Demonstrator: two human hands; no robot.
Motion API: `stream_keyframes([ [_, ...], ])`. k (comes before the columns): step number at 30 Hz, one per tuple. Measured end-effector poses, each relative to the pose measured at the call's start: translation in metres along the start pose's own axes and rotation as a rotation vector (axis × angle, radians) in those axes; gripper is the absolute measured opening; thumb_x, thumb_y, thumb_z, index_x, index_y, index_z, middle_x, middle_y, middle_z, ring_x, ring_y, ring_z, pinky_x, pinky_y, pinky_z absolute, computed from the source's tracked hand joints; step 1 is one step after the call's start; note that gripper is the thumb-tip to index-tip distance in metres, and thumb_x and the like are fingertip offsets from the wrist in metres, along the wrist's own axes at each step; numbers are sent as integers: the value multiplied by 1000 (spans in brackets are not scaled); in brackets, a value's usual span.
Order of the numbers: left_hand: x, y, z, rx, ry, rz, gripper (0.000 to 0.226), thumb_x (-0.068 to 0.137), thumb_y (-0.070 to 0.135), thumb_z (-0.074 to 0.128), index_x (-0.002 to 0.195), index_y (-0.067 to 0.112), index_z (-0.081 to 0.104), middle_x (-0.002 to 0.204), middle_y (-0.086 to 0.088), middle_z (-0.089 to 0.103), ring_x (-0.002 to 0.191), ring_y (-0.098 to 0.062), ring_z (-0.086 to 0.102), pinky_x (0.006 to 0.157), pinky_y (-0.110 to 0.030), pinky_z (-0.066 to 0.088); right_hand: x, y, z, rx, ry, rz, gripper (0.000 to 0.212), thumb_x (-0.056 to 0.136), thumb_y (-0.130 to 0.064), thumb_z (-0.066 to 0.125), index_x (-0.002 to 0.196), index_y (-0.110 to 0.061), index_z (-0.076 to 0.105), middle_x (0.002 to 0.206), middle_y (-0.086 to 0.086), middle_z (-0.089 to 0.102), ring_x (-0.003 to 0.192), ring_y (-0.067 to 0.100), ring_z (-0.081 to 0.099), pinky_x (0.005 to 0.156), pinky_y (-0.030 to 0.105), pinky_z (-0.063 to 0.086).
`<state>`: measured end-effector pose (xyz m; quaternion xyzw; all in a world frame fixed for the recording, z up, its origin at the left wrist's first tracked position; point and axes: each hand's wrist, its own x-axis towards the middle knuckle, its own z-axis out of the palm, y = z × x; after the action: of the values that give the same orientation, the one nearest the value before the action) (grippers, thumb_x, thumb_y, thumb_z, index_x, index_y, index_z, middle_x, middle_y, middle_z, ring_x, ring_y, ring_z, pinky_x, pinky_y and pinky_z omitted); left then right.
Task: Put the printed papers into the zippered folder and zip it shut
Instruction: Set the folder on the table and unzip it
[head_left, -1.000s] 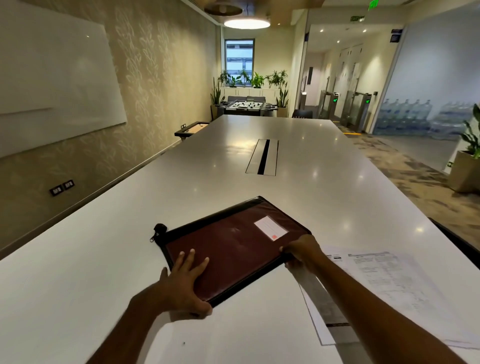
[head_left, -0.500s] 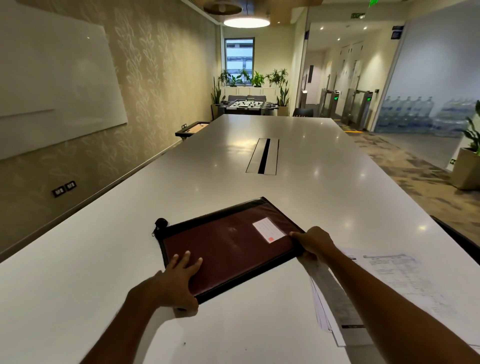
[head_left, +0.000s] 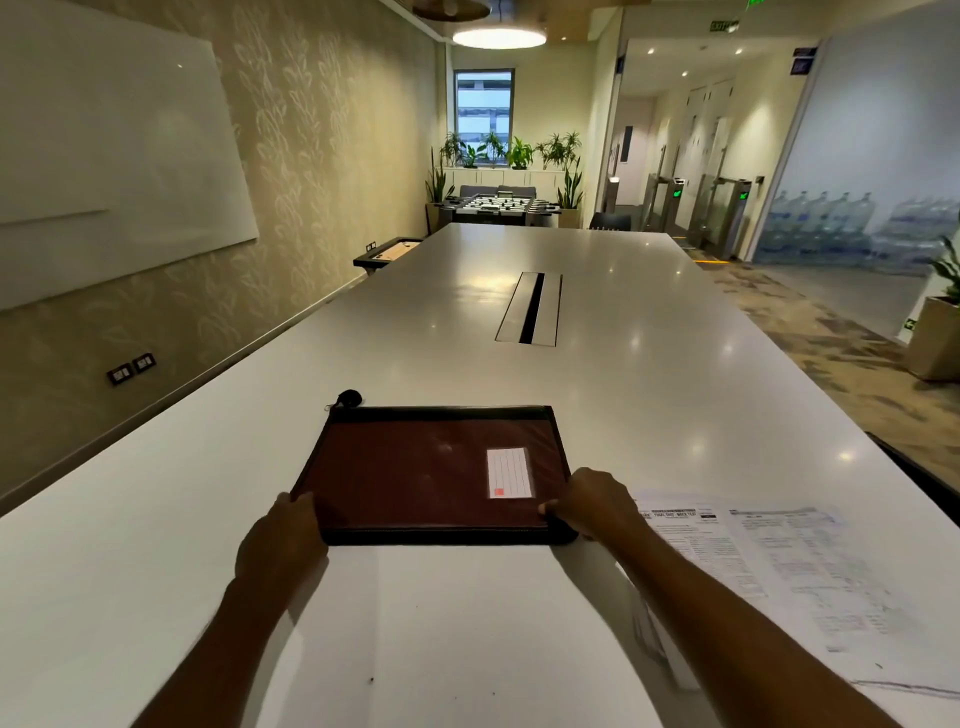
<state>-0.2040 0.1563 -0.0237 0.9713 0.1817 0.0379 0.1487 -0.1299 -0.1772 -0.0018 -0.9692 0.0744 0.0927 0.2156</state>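
Fingers of the left hand (head_left: 283, 538) and right hand (head_left: 589, 501) curl closed over the near corners of the maroon zippered folder (head_left: 415, 473), which lies flat on the white table (head_left: 623, 395) (label upward). The printed papers (head_left: 779, 561) lie just beside its right.

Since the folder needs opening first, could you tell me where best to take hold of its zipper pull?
Probably pinch the dark zipper pull from the left: it sticks out past the far-left corner of the folder, with bare table around it.
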Motion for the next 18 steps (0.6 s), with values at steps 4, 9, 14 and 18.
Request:
stream_keyframes([
  [4, 2, -1, 0, -74, -5, -39, 57, 79, 5, 58, 135, 14, 44, 122, -17, 48, 105, -39, 57, 86, -42, 46, -20, 7, 5, 30, -16, -1, 51, 78, -45, 76, 109, -7, 61, 97, 10, 69, 63, 22, 63, 62, 30, 55],
  [9, -1, 4, 4, -76, 8, -4, 70, 76, 2, 59, 142, 11, 37, 118, -19, 48, 100, -41, 57, 83, -45, 48, -43, 18, 8, 79, -16, 5, 41, 80, -43, 74, 100, -9, 61, 82, 5, 63, 46, 17, 56, 42, 24, 46],
  [14, -7, 9, 7, -50, -33, 18, 77, 80, 8, 61, 148, 17, 28, 135, -20, 37, 109, -40, 54, 91, -42, 47, -58, 32, 12, 126, -8, 45, 40, 80, -43, 74, 94, -9, 59, 77, 4, 63, 49, 22, 62, 49, 29, 54],
  [18, -13, 15, 7, -69, -55, 3, 75, 78, 9, 62, 146, 19, 31, 133, -19, 38, 109, -39, 53, 90, -41, 47, -63, 41, 8, 147, -28, 73, 40, 78, -45, 75, 89, -11, 57, 78, 4, 64, 49, 20, 63, 48, 29, 56],
])
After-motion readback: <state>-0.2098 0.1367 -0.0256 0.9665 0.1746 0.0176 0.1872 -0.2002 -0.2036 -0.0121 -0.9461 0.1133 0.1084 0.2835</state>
